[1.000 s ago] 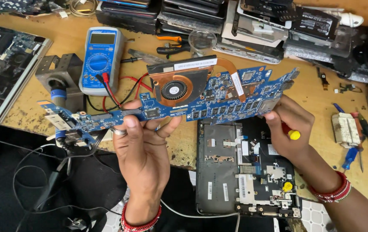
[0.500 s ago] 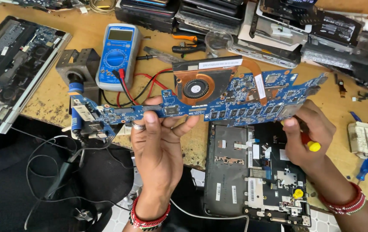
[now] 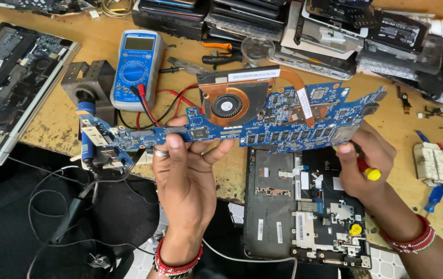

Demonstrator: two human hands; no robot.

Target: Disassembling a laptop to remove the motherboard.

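Here both the left hand [image 3: 188,170] and right hand [image 3: 363,165] grip the motherboard [image 3: 283,121], hiding its lower edge

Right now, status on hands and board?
Left hand grips blue motherboard mid-span. Right hand steadies its end, holding screwdriver. Open laptop base lies beneath.

Blue multimeter [image 3: 138,67], stacked drives [image 3: 335,26]
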